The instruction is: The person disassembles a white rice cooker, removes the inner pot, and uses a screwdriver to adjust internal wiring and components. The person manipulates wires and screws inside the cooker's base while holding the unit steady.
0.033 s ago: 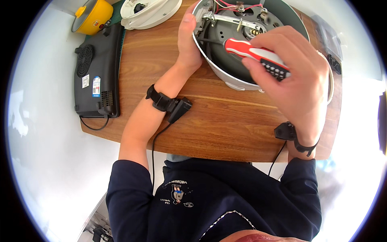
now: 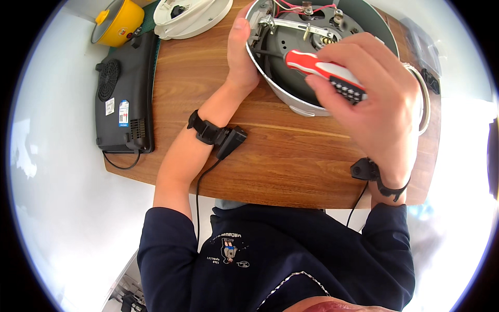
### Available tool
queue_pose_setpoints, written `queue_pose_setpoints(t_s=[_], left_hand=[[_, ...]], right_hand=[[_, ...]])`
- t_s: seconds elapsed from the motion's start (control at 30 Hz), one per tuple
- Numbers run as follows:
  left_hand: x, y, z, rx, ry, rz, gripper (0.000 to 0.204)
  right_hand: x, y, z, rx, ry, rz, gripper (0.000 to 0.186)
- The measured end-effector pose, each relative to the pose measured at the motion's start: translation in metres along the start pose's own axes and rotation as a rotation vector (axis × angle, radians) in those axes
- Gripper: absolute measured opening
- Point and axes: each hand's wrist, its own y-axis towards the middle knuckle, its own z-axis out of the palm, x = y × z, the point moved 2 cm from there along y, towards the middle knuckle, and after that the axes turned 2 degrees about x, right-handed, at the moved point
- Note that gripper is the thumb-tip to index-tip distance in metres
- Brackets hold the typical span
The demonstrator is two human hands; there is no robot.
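My left hand (image 2: 241,60) grips the left side of a round metal appliance housing (image 2: 286,93), thumb on its outer wall. Inside are a dark dished plate (image 2: 288,75), a metal strip (image 2: 293,23) and red and white wires (image 2: 291,9). My right hand (image 2: 371,96) is closed on a red, white and black screwdriver (image 2: 304,60) held almost horizontally over the housing. Its dark shaft points left toward the fittings inside the left wall; where the tip ends is hard to make out. Both wrists wear black strapped devices.
A black flat appliance (image 2: 125,78) with a fan grille lies left, beside a yellow pot (image 2: 117,26). A white plastic base (image 2: 208,21) sits at the back, a clear box (image 2: 421,44) at the back right, all around the wooden table (image 2: 270,161).
My right hand and the screwdriver have shifted slightly left. The housing and my left hand have also edged a little leftward.
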Motion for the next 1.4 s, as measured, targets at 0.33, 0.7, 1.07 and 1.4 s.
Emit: queue_pose_setpoints(t_s=[0.33,0.7,1.07,1.4], left_hand=[[-0.003,-0.002,0.008,-0.014,-0.006,0.008,0.075],[-0.006,0.001,0.017,0.008,0.104,0.122,0.085],[-0.009,0.001,0.019,0.038,0.011,0.176,0.067],[0.001,0.005,0.018,-0.039,0.164,0.268,0.055]], right_hand=[[-0.004,-0.007,0.006,0.012,0.024,0.021,0.026],[-0.001,-0.005,-0.025,-0.182,0.317,0.212,0.055],[-0.008,0.125,0.002,-0.267,0.200,-0.296,0.057],[-0.005,0.142,0.022,-0.129,0.083,-0.141,0.051]])
